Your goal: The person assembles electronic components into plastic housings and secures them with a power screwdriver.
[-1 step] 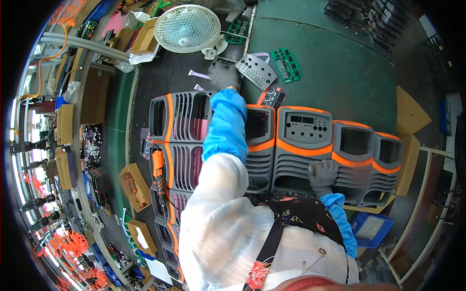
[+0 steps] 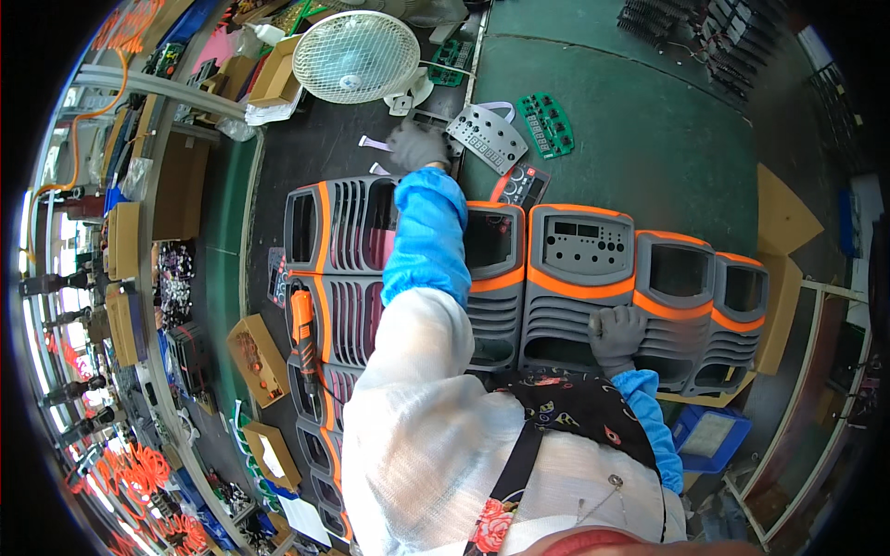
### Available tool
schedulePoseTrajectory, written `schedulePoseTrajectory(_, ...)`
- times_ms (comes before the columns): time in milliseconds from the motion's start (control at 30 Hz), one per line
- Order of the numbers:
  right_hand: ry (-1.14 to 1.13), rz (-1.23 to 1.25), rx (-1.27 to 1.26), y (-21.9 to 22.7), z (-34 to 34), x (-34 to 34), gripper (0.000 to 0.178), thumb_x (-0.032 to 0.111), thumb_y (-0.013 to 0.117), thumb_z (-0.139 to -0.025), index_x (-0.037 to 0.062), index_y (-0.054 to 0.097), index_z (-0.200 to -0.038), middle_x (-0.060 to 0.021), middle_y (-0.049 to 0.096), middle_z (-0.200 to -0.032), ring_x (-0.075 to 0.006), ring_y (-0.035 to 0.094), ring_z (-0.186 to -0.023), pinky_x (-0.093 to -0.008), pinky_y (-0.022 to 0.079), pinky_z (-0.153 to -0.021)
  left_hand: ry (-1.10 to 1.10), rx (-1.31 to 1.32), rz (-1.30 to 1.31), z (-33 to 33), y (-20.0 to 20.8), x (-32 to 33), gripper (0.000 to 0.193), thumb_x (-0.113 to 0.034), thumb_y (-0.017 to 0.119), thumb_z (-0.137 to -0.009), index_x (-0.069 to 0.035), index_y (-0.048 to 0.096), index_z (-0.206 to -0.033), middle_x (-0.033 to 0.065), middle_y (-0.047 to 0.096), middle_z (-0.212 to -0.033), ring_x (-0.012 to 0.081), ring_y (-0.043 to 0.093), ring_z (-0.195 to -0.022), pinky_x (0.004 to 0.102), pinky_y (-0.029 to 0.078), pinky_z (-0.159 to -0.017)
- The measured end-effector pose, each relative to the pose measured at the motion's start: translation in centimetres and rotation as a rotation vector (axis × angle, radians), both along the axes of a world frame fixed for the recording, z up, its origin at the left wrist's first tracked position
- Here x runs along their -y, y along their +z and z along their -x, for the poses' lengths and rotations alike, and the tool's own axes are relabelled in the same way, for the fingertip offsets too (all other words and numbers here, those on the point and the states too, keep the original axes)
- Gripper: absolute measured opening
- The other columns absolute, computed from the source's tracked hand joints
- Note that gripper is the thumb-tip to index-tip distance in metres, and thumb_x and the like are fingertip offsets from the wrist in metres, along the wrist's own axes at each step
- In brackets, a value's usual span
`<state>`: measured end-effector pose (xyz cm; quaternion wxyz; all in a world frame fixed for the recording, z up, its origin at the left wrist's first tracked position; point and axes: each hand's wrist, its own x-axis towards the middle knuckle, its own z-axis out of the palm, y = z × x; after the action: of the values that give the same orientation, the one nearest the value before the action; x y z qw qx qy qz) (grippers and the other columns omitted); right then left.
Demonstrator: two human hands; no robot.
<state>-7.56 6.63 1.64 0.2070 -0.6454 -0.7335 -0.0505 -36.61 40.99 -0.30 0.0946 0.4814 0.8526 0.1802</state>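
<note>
My left hand [image 2: 419, 146], in a grey glove, reaches far forward over a flat grey panel [image 2: 431, 119] at the back of the bench. Its fingers are blurred and partly hidden, so their grip does not show. Just to its right lies a light-grey control panel [image 2: 488, 137] with holes and a display, beside a green circuit board [image 2: 547, 125]. My right hand [image 2: 616, 339], also gloved, rests with curled fingers on the slats of a grey-and-orange housing [image 2: 579, 310]; what lies under the fingers is hidden. This housing has a control panel fitted at its top.
More grey-and-orange housings [image 2: 675, 269] stand in a row, others down the left side. An orange power screwdriver [image 2: 303, 320] lies on those. A white fan [image 2: 357, 57] stands at the back. Small cardboard boxes [image 2: 257, 360] and a blue bin [image 2: 709, 435] flank the bench.
My left hand and forearm have shifted slightly left, showing more of the grey panel's right part. My right hand has stayed in place.
</note>
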Motion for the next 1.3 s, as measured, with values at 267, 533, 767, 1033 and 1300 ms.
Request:
schedulePoseTrajectory(267, -0.002, 0.042, 0.004, -0.1, -0.1, 0.3, 0.02, 0.028, 0.06, -0.076, 0.0112, 0.052, -0.07, -0.0068, 0.047, -0.07, -0.0281, 0.048, -0.071, -0.0438, 0.038, -0.07, 0.073, 0.071, 0.337, 5.9, 0.9, -3.4, 0.075, -0.04, 0.076, -0.066, -0.01, 0.05, -0.13, 0.0125, 0.054, -0.129, 0.0296, 0.049, -0.121, 0.0414, 0.04, -0.097)
schedulePoseTrajectory(533, -0.001, -0.004, 0.006, 0.0, 0.0, 0.3, 0.017, 0.025, 0.062, -0.074, 0.0114, 0.053, -0.07, -0.0066, 0.047, -0.071, -0.0282, 0.049, -0.072, -0.0437, 0.039, -0.069, -0.115, 0.338, -0.437, 9.7, 4.1, 1.2, 0.018, -0.019, 0.07, -0.077, -0.007, 0.07, -0.09, 0.0115, 0.069, -0.084, 0.0218, 0.066, -0.075, 0.0329, 0.05, -0.07)
schedulePoseTrajectory(767, -0.01, -0.024, -0.038, -0.5, -0.5, 0.3, 0.015, 0.026, 0.063, -0.074, 0.0133, 0.055, -0.073, -0.0059, 0.051, -0.076, -0.0275, 0.051, -0.077, -0.0435, 0.039, -0.071, 0.093, 1.231, -0.705, 6.4, 6.6, 10.8, 0.019, -0.008, 0.057, -0.09, 0.002, 0.057, -0.107, 0.0122, 0.062, -0.096, 0.0218, 0.063, -0.08, 0.0325, 0.056, -0.07)
schedulePoseTrajectory(1033, -0.015, 0.095, -0.413, 1.9, -0.6, 0.2, 0.028, 0.036, 0.059, -0.085, 0.0086, 0.06, -0.085, -0.0061, 0.058, -0.077, -0.0234, 0.057, -0.077, -0.0379, 0.042, -0.071, -0.432, 1.787, -0.156, -6.7, 7.5, 23.9, 0.034, -0.019, 0.054, -0.093, -0.002, 0.051, -0.122, 0.0072, 0.058, -0.117, 0.0169, 0.058, -0.102, 0.0317, 0.049, -0.087)
schedulePoseTrajectory(1300, -0.255, 0.196, -1.748, 6.1, -4.0, 2.3, 0.031, 0.032, 0.048, -0.095, 0.003, 0.059, -0.095, -0.0021, 0.059, -0.068, -0.0097, 0.055, -0.051, -0.0221, 0.046, -0.049, -0.346, 1.756, 0.219, -15.4, 8.4, 31.3, 0.036, -0.012, 0.055, -0.092, 0.002, 0.046, -0.124, 0.0134, 0.06, -0.103, 0.0206, 0.062, -0.093, 0.0303, 0.053, -0.079)
